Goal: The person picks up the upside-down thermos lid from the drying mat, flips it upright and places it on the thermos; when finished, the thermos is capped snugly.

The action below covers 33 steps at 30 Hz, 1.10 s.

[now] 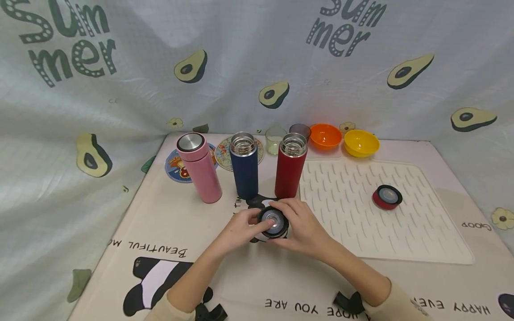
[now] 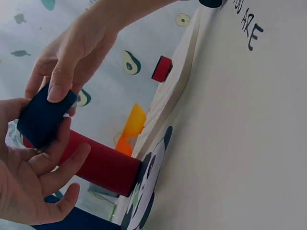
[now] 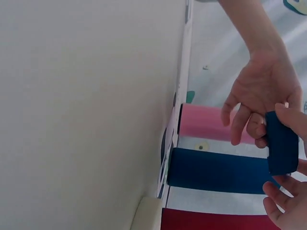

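Observation:
Both hands hold one dark blue bottle lid (image 1: 274,224) (image 2: 45,115) (image 3: 282,144) above the table, its grey inner side facing up in the head view. My left hand (image 1: 240,229) pinches it, thumb over the inner side and index finger at the rim. From the other side, my right hand (image 1: 304,226) grips the edge between thumb and fingers. Just beyond stand a blue bottle (image 1: 246,171) and a red bottle (image 1: 290,171), both with uncovered steel mouths. A pink bottle (image 1: 201,171) to the left wears its steel-topped lid.
On the white ridged mat (image 1: 341,232) at right lies a red lid (image 1: 387,197), inner side up. Along the back are an orange bowl (image 1: 325,136), a yellow bowl (image 1: 361,143), a clear glass (image 1: 275,139), a dark glass (image 1: 300,130) and two patterned round mats behind the bottles.

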Motion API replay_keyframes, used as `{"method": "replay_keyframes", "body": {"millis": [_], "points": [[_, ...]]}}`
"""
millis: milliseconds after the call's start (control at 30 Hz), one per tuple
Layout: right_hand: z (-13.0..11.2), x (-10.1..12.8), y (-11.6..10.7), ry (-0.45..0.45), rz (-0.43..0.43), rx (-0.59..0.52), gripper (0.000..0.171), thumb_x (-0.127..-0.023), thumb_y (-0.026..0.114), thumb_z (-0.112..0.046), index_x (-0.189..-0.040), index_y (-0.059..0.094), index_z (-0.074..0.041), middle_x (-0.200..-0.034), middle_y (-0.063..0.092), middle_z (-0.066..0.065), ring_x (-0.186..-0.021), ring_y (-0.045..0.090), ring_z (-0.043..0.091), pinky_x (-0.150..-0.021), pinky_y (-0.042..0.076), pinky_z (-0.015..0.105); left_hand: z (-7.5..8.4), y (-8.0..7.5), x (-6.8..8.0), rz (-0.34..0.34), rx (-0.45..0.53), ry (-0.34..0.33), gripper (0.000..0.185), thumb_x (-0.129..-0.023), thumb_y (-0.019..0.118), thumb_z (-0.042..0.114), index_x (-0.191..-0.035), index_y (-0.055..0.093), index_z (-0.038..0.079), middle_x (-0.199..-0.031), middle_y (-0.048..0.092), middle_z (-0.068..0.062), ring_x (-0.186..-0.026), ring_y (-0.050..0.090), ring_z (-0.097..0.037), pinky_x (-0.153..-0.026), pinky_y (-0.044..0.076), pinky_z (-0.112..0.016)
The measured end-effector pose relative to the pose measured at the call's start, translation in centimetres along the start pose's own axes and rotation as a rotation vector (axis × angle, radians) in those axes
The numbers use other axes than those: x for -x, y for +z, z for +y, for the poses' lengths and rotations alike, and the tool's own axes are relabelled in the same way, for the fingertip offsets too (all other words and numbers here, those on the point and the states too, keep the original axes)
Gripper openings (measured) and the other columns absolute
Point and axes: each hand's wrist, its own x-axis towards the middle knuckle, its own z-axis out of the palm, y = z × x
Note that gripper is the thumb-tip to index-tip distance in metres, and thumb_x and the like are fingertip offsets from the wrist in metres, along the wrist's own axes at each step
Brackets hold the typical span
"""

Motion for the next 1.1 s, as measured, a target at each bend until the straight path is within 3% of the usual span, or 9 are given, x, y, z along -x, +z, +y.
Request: {"method": "replay_keyframes", "body": {"millis": [100,200,267,367,500,733,867,1000,1100], "points": [[0.2,0.0,-0.3,0.033,0.002,-0.045,0.079,-0.065,0.081,-0.038,-0.129,0.046,-0.007,-0.119,0.050,0.006,-0.109,0.044,0.019,-0.088,0.043,0.036,0.2,-0.5,0.3,0.102,-0.127,0.038,0.046,-0.085,0.063,0.038,-0.115,0.059,0.003,-0.106,0.064,-0.007,-0.102,0.058,-0.024,-0.081,0.049,-0.038],[0.2,0.1,-0.8,0.080,0.025,-0.108,0.082,-0.067,0.081,-0.036,-0.134,0.040,-0.009,-0.125,0.046,0.008,-0.114,0.042,0.020,-0.091,0.043,0.038,0.6,-0.9,0.6,0.237,-0.306,0.153,0.043,-0.081,0.069,0.036,-0.111,0.063,0.007,-0.102,0.066,-0.004,-0.101,0.057,-0.023,-0.088,0.044,-0.041],[0.2,0.2,-1.1,0.104,0.047,-0.157,0.082,-0.070,0.079,-0.034,-0.136,0.036,-0.012,-0.128,0.042,0.010,-0.117,0.040,0.021,-0.093,0.041,0.040,0.8,-1.1,0.7,0.316,-0.431,0.286,0.040,-0.077,0.074,0.031,-0.107,0.065,0.007,-0.101,0.067,-0.005,-0.100,0.058,-0.023,-0.093,0.040,-0.043],[0.2,0.3,-1.1,0.117,0.080,-0.221,0.079,-0.076,0.072,-0.040,-0.138,0.032,-0.012,-0.131,0.038,0.010,-0.117,0.040,0.023,-0.093,0.040,0.040,1.0,-1.3,0.7,0.410,-0.601,0.548,0.039,-0.070,0.079,0.022,-0.104,0.068,0.007,-0.102,0.068,-0.005,-0.104,0.058,-0.021,-0.098,0.034,-0.044],[0.0,0.3,-1.0,0.102,0.091,-0.278,0.079,-0.079,0.062,-0.051,-0.139,0.030,-0.011,-0.130,0.039,0.009,-0.114,0.041,0.026,-0.091,0.040,0.037,1.0,-1.4,0.5,0.503,-0.724,0.888,0.035,-0.067,0.080,0.011,-0.101,0.070,0.010,-0.102,0.068,-0.005,-0.106,0.058,-0.020,-0.094,0.038,-0.044],[-0.5,0.6,-1.0,0.085,0.024,-0.376,0.085,-0.073,0.075,-0.034,-0.140,0.028,-0.011,-0.132,0.039,0.007,-0.114,0.041,0.021,-0.095,0.040,0.031,0.7,-1.0,0.3,0.594,-0.783,1.244,0.018,-0.084,0.067,0.017,-0.101,0.071,0.012,-0.102,0.068,-0.005,-0.101,0.060,-0.021,-0.086,0.044,-0.039],[-0.8,0.6,-1.1,0.066,-0.016,-0.399,0.086,-0.073,0.077,-0.030,-0.141,0.028,-0.009,-0.133,0.039,0.007,-0.116,0.041,0.020,-0.095,0.040,0.032,0.8,-0.7,-0.1,0.638,-0.774,1.377,0.014,-0.088,0.063,0.015,-0.097,0.072,0.013,-0.100,0.068,-0.006,-0.097,0.062,-0.021,-0.080,0.045,-0.037],[-1.0,0.4,-1.2,0.026,-0.004,-0.407,0.082,-0.075,0.074,-0.036,-0.139,0.032,-0.007,-0.131,0.041,0.008,-0.114,0.043,0.020,-0.093,0.042,0.030,1.0,-0.6,-0.2,0.651,-0.763,1.410,0.014,-0.089,0.060,0.014,-0.096,0.073,0.013,-0.099,0.069,-0.006,-0.097,0.061,-0.021,-0.080,0.045,-0.036],[-1.0,0.1,-1.2,-0.006,0.014,-0.437,0.079,-0.072,0.078,-0.027,-0.135,0.037,-0.003,-0.128,0.045,0.009,-0.111,0.046,0.020,-0.091,0.044,0.029,1.0,-0.8,-0.2,0.648,-0.778,1.414,0.014,-0.089,0.060,0.015,-0.096,0.073,0.013,-0.100,0.069,-0.006,-0.098,0.061,-0.021,-0.081,0.045,-0.036]]}}
